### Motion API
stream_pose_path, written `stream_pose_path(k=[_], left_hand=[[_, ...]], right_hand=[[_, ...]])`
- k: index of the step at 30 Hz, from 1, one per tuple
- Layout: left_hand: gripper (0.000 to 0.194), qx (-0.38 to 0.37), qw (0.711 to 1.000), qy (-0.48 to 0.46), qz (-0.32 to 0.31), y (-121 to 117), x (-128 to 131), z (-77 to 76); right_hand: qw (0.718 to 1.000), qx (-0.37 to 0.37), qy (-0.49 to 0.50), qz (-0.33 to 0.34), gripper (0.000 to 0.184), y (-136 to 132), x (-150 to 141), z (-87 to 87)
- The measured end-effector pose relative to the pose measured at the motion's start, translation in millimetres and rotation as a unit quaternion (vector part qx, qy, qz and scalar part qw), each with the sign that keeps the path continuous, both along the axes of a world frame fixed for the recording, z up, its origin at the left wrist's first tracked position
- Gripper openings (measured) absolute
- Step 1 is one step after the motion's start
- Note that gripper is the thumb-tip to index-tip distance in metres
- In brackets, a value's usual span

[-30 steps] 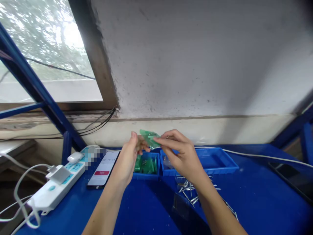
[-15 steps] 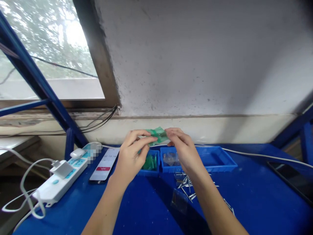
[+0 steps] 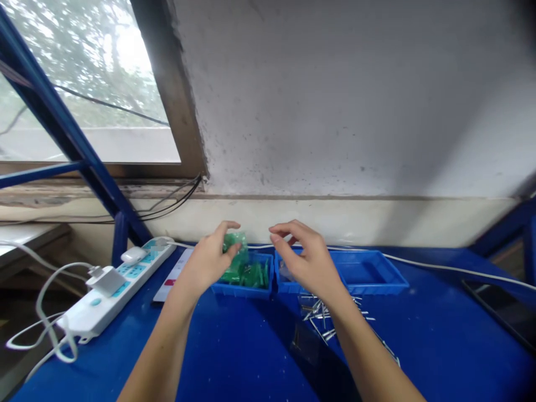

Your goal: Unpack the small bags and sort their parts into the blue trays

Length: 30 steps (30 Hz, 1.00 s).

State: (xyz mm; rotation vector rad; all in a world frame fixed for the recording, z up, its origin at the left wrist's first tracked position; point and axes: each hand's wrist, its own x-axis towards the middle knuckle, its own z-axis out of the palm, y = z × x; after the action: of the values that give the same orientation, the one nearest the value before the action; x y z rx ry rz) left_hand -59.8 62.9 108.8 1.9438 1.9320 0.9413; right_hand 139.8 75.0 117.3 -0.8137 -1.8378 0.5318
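A green translucent plastic bag point(image 3: 238, 243) stands over the left blue bin point(image 3: 243, 291), just beyond the thumb of my left hand point(image 3: 213, 258). That hand's thumb and forefinger are spread apart. Several more green bags point(image 3: 253, 274) lie in the same bin. My right hand point(image 3: 307, 254) hovers above the middle bin with its fingers curved and a little apart, nothing visible between them. Partly hidden below it, clear plastic bags point(image 3: 285, 273) lie in the compartmented blue bin point(image 3: 372, 289).
Loose metal fasteners point(image 3: 322, 318) are piled beside my right forearm, near a small clear bag point(image 3: 305, 341). A white power strip point(image 3: 98, 315) with a charger and a phone point(image 3: 173, 279) are on the left. Another dark phone point(image 3: 498, 310) lies far right. A white cable runs along the wall.
My hands have moved apart. The green bag, held between both hands before, is now lower and further left, over the left bin, out of my right hand.
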Motion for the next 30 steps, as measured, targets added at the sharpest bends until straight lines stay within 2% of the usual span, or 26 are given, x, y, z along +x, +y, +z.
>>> stream_pose_path(k=[2,4,8,11,16,21,26,30], left_hand=[[0.038,-0.068,0.994,0.083,0.026,11,-9,-12.3],[0.037,-0.099,0.989,0.111,0.019,23,-12,-27.6],[0.031,-0.112,0.983,0.146,0.009,36,-3,-53.9],[0.027,-0.105,0.984,0.141,-0.022,36,6,-63.3],[0.024,-0.097,0.986,0.112,-0.071,36,12,-70.2],[0.030,-0.107,0.986,0.090,-0.089,41,16,-72.9],[0.039,-0.128,0.980,0.110,-0.108,35,23,-70.2],[0.045,-0.161,0.973,0.118,-0.113,29,27,-63.4]], right_hand=[[1.000,-0.015,0.009,-0.016,0.016,1,5,2.5],[0.999,-0.010,0.021,-0.030,0.018,2,9,4.9],[0.999,-0.006,0.027,-0.031,0.018,1,11,7.1],[1.000,-0.011,0.019,-0.013,0.017,1,9,6.8],[1.000,-0.007,-0.004,0.003,0.017,-1,9,7.4],[1.000,0.000,-0.007,-0.018,0.018,-7,21,15.6],[0.999,0.012,0.009,-0.047,0.019,-12,31,26.3],[0.999,0.030,0.017,-0.042,0.018,-16,36,32.7]])
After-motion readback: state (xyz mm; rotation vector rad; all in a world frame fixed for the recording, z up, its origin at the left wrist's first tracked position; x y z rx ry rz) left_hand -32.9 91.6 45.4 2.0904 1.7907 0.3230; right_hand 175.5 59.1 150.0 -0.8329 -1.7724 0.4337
